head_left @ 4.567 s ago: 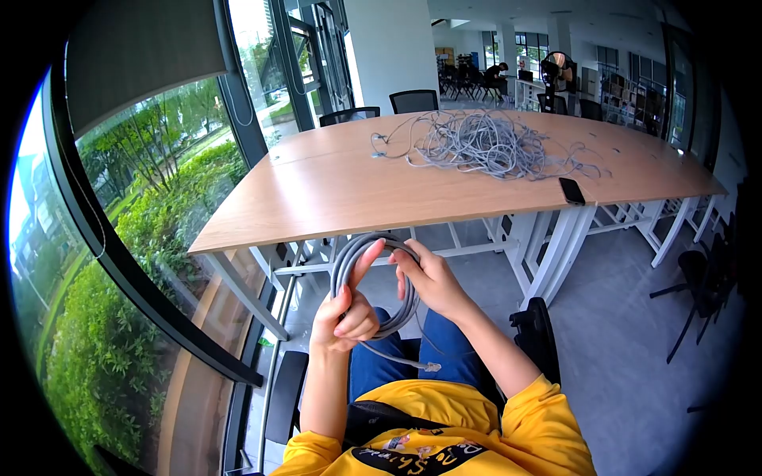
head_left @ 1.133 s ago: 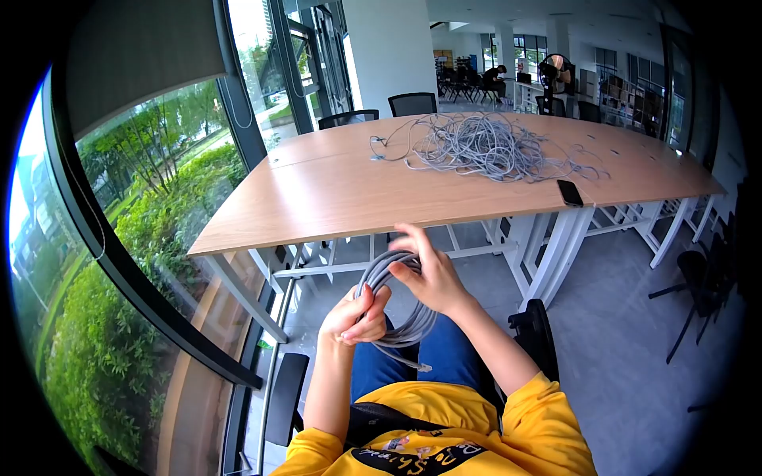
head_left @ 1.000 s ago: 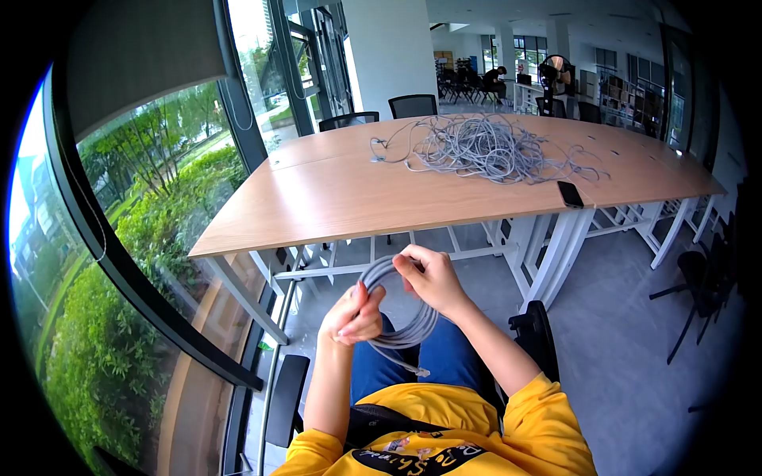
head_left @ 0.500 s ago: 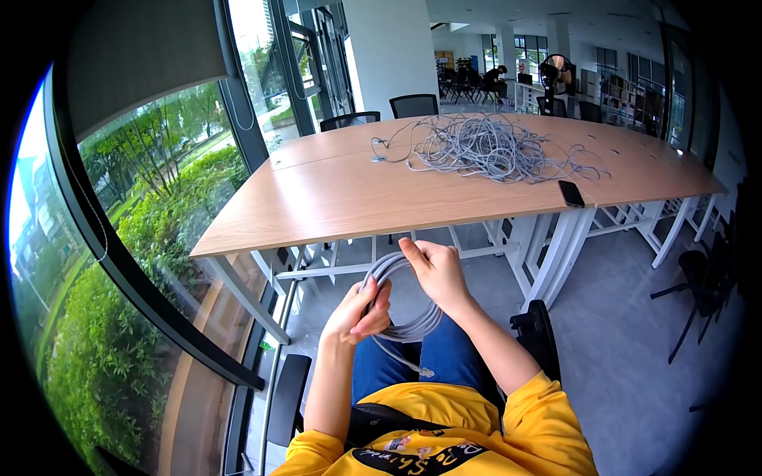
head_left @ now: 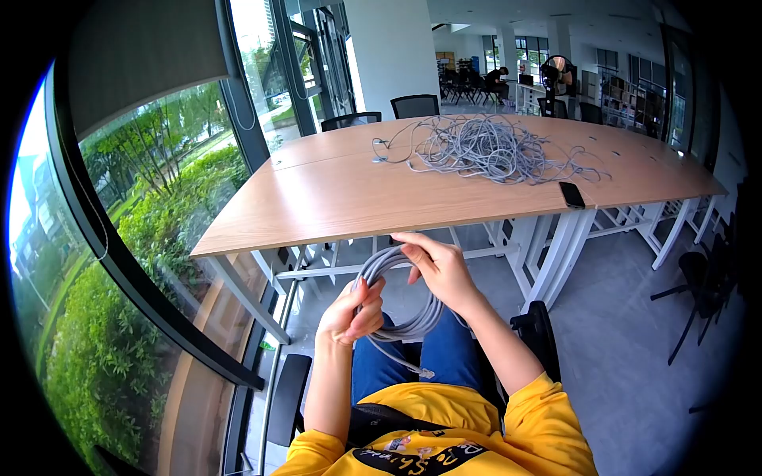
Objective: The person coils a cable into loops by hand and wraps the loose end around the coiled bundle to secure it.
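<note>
My left hand (head_left: 352,312) is closed around the left side of a coil of grey network cable (head_left: 414,327). The coil hangs above my lap in several loops. A clear plug (head_left: 426,373) shows on a loose end below it. On the coil's upper right, my right hand (head_left: 439,271) reaches around the loops, its index finger stretched to the left and another fingertip inside the ring. Part of the cable is hidden behind this hand.
A large tangle of grey cable (head_left: 496,148) lies on the wooden table (head_left: 317,198) ahead. A black phone (head_left: 571,195) rests by the table's near edge. Windows run along the left, a black chair (head_left: 698,278) stands right, and a person (head_left: 496,82) sits far back.
My right hand has gone from a closed fist with the thumb up to stretched fingers at the coil. The left hand and coil have shifted slightly left.
</note>
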A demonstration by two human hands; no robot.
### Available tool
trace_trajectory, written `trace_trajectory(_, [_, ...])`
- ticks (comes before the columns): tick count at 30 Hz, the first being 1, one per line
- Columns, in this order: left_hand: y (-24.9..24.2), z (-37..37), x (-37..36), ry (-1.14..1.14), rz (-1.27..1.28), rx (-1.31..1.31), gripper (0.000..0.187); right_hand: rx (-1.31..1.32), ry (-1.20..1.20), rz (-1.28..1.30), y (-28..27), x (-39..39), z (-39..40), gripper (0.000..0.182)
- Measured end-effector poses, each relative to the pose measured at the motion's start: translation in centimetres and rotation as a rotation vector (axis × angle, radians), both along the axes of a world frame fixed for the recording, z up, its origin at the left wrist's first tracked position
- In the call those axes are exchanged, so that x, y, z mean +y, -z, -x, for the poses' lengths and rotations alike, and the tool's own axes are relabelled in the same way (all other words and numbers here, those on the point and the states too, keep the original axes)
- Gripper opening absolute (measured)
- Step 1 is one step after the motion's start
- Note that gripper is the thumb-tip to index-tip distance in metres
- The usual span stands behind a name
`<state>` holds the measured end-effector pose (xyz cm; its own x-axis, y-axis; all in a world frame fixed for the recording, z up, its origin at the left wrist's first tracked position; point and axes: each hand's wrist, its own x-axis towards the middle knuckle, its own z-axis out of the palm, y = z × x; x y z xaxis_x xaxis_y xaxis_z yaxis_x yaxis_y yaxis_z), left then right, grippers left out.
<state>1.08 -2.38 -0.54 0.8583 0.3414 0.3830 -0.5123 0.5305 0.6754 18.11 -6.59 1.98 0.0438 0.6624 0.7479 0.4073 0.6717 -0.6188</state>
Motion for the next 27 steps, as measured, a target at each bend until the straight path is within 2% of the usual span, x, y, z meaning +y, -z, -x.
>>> trace_trajectory(4, [-0.9,-0.5,-0.8,-0.181,-0.053,0.112,0.037,0.163,0.062,0.063,0.2,0.3,0.3,0.023])
trace_trajectory(11, [-0.9,-0.8,-0.7,-0.207,0.032,0.091,0.044,0.304,0.114,0.117,-0.2,-0.2,1.2,0.030])
trace_trajectory(13, [-0.9,-0.9,-0.8,-0.314,-0.005,0.157,0.046,0.325,0.038,0.203,-0.1,-0.1,0.9,0.043])
trace_trajectory(14, [-0.9,-0.9,-0.8,-0.313,-0.005,0.156,0.046,0.324,0.039,0.202,-0.1,-0.2,0.9,0.043])
trace_trajectory(16, [-0.8,-0.9,-1.0,-0.355,-0.084,0.169,0.047,0.377,-0.023,0.345,-0.2,-0.3,0.9,0.054])
trace_trajectory(22, [-1.3,-1.7,-1.8,-0.481,-0.165,0.274,0.046,0.508,0.102,0.225,1.2,0.0,1.9,0.059])
trace_trajectory(27, [-0.7,-2.5,-2.2,-0.589,-0.196,0.334,0.046,0.568,0.155,0.245,1.9,0.0,2.3,0.058])
